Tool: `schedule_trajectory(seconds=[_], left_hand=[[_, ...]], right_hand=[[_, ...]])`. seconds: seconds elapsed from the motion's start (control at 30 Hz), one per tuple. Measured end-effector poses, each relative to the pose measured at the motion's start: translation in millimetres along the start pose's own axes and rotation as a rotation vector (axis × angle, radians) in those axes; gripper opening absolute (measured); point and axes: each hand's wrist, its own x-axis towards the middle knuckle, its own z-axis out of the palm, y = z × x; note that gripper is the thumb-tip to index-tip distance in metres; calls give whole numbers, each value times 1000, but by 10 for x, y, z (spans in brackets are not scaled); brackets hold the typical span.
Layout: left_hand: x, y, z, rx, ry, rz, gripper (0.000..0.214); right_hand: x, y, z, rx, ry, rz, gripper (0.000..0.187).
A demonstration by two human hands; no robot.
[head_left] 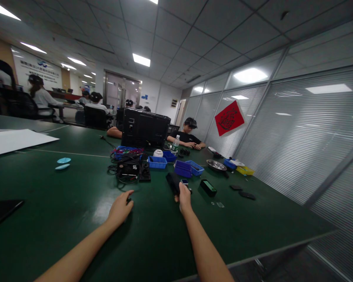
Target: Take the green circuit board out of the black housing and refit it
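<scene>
My right hand (pixel 184 199) is closed around a dark, elongated object (pixel 173 183), held tilted over the green table; its exact kind is unclear. Right by the thumb shows a small device with a pale screen (pixel 184 181); whether the hand also holds it is unclear. My left hand (pixel 119 208) is low over the table to the left, index finger and thumb apart, with no held thing visible. Beyond it lie a black box-shaped device with cables (pixel 128 169) and a small black stand-like part (pixel 145 172). A black open case with a green inside (pixel 208 187) lies right of my right hand.
Blue bins (pixel 157 162), a white ball (pixel 158 153), a bottle (pixel 175 144) and a black monitor (pixel 146 127) stand farther back. A metal bowl (pixel 216 165) and yellow tray (pixel 245 170) are at right. Light-blue pieces (pixel 64 160) lie left. A person (pixel 188 135) sits across.
</scene>
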Motion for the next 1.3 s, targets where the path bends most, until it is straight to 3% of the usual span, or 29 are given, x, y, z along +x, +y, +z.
schedule_trajectory(seconds=[0.07,0.13,0.23,0.37,0.43,0.5,0.63,0.7,0.8,0.9,1.07,1.2,1.3], left_hand=[[-7,14,-12,7,-2,-7,44],[-15,26,-22,13,-9,-8,44],[-19,27,-23,28,-20,3,42],[-14,6,-8,34,-19,24,38],[-10,-3,-4,31,-22,34,36],[-7,-8,-3,34,-22,57,34],[-19,-3,-4,52,-4,90,31],[-30,9,-8,64,8,80,31],[-27,36,3,85,-4,64,30],[23,82,68,94,-54,59,31],[94,281,303,28,-83,102,36],[-22,503,475,13,11,397,39],[-132,581,540,99,-52,647,44]], right_hand=[[0,55,84,95,-144,185,43],[-4,75,95,30,-270,276,42],[-24,29,8,-293,-358,185,49],[-86,-125,-132,-848,-205,-66,51],[-134,-201,-160,-976,-84,-157,49],[-190,-251,-148,-952,-74,-292,45],[-273,-230,-35,-870,-245,-524,39],[-271,-176,31,-825,-266,-492,38],[-222,-102,87,-653,-266,-320,27],[-177,-76,93,-605,-317,-152,39],[-208,-74,119,-826,-222,-253,47],[-233,-57,148,-817,-232,-318,46],[-144,-63,33,-790,-69,-339,45]])
